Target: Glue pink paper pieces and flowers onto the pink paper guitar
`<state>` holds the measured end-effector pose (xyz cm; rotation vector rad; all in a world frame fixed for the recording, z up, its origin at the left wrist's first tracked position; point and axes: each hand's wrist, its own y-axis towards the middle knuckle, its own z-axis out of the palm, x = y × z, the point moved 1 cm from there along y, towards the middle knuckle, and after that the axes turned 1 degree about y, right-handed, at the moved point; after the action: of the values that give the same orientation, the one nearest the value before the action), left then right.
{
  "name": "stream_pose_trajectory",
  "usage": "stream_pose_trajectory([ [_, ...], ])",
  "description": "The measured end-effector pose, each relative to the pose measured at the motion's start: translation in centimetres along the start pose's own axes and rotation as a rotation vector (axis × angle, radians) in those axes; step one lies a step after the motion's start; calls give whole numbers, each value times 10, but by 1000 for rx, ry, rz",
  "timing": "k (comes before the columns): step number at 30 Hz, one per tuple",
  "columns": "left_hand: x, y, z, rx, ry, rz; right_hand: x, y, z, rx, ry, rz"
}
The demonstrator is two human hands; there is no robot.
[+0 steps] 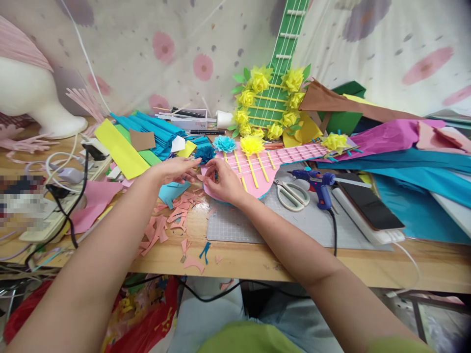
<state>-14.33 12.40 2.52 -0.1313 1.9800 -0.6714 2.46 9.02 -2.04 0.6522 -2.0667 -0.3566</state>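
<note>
My left hand (177, 170) and my right hand (223, 183) meet at the left end of a pink paper guitar (253, 177) with yellow strips and white strings. Between their fingertips is what looks like a small piece of salmon paper (199, 177), mostly hidden. The fingers of my right hand are pinched; those of my left are bent toward them, closed at the tips. Just beyond lie a dark blue paper flower (205, 154), a light blue one (224, 143) and a yellow one (252, 144) on the guitar's upper edge. Salmon paper scraps (180, 211) lie below my left hand.
Right of the guitar are scissors (292, 195), a blue glue gun (319, 185) and a phone (370, 201) on a white power strip, partly over a grey cutting mat (235, 228). A green paper guitar (270, 105) leans behind. Cables and another power strip (62, 208) occupy the left.
</note>
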Motion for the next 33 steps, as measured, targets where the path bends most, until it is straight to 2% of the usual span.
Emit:
stream_pose_trajectory([
  [6,-7,-9,9,-44,-53,53,-3,0,2,-7,1,-12],
  [15,-6,-11,13,-49,-175,12,-2,-1,1,8,-16,-15],
  [24,-8,-26,15,-54,-123,-25,-2,-1,1,6,-17,4],
  [33,-4,-23,19,-78,-152,-38,-2,0,2,6,-14,-5],
])
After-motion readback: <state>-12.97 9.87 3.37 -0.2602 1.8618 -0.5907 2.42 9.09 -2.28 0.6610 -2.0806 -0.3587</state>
